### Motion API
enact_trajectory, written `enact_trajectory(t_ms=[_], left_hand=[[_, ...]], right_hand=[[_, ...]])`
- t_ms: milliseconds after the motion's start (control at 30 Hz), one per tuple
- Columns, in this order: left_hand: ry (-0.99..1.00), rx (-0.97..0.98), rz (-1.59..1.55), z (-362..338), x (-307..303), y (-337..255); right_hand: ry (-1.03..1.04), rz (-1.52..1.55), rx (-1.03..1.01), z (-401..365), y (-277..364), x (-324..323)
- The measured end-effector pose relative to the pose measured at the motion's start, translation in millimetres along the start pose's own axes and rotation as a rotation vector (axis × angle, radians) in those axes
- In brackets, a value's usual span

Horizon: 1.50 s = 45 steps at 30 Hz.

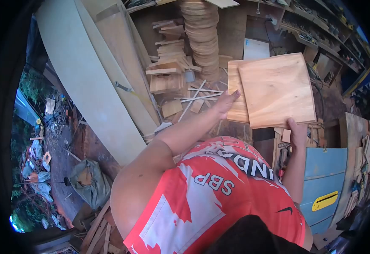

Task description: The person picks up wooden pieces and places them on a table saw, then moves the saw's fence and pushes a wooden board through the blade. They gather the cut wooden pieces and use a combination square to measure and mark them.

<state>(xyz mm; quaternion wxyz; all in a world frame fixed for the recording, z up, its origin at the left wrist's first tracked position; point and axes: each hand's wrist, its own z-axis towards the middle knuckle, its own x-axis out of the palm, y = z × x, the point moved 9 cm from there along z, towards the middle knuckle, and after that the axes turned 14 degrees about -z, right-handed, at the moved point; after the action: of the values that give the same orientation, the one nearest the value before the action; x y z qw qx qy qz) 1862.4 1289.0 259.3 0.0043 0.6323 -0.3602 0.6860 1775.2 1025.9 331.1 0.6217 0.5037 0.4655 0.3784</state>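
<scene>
Two thin wooden boards are held up in front of me, overlapping. The front wooden board (278, 91) is squarish with slightly curved edges and covers most of the back board (235, 76), which shows along its left side. My left hand (230, 103) grips the back board at its left edge, thumb on the face and fingers hidden behind. At the lower right edge of the front board, my right hand (297, 129) has its thumb on the face, with the other fingers out of sight underneath.
A tall stack of round wooden pieces (200, 38) stands ahead, beside piled wooden offcuts (170, 53). Long pale panels (79, 63) lean at left. Thin sticks (193, 99) litter the floor. A blue table saw surface (325, 169) is at right, near cluttered shelves (320, 29).
</scene>
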Motion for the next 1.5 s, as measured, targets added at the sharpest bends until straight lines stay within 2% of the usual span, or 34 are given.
enact_trajectory(t_ms=[100,167,200,233,300,367,433,467,533,667,700,733,833,933,1067,1133,1267,1333,1400,1500], left_hand=[[-0.009,-0.029,-0.100,2,-4,10],[-0.030,-0.043,-0.150,4,-6,12],[-0.057,-0.005,-0.069,4,-11,7],[-0.087,0.030,0.011,3,-17,2],[-0.153,0.005,0.051,2,-20,-1],[-0.200,-0.040,0.094,7,-20,-3],[-0.253,-0.137,-0.096,8,-19,-3],[-0.257,-0.121,-0.087,6,-10,-9],[-0.227,-0.115,-0.055,9,-10,-10],[-0.191,-0.062,0.094,12,1,-12],[-0.168,-0.038,0.106,8,20,-19],[-0.189,-0.058,0.146,-2,39,-22],[-0.098,-0.117,0.134,1,36,-15],[-0.104,-0.124,0.228,0,35,-10],[-0.058,-0.105,0.336,2,21,-2],[-0.030,-0.117,0.355,3,18,6],[-0.049,-0.091,0.447,4,19,10],[-0.053,-0.088,0.512,3,20,11],[-0.099,-0.154,0.473,4,19,18],[-0.059,-0.132,0.436,9,23,21]], right_hand=[[0.014,0.008,-0.001,10,22,-3],[0.080,0.483,-0.175,10,50,-3],[0.096,0.330,-0.157,16,44,-6],[0.093,0.324,-0.152,17,43,-4],[0.119,-0.385,-0.095,11,33,5],[0.123,-0.513,-0.094,3,24,17],[0.088,-0.679,-0.244,-5,16,32],[0.067,-0.690,-0.228,-7,9,34],[0.049,-0.600,-0.123,-8,-8,36],[-0.071,-0.537,-0.075,-11,-22,34],[-0.106,-0.536,-0.056,-12,-24,31],[-0.135,-0.561,-0.074,-13,-26,29],[-0.234,-0.550,-0.070,-25,-26,21],[-0.238,-0.279,-0.047,-36,-20,21],[-0.293,-0.106,-0.074,-43,-46,9],[-0.250,0.042,0.006,-47,-56,9],[-0.255,0.078,0.081,-54,-72,1],[-0.273,-0.162,0.045,-56,-67,-5],[-0.269,-0.122,0.058,-58,-67,-7],[-0.267,0.013,0.051,-58,-63,-11]])
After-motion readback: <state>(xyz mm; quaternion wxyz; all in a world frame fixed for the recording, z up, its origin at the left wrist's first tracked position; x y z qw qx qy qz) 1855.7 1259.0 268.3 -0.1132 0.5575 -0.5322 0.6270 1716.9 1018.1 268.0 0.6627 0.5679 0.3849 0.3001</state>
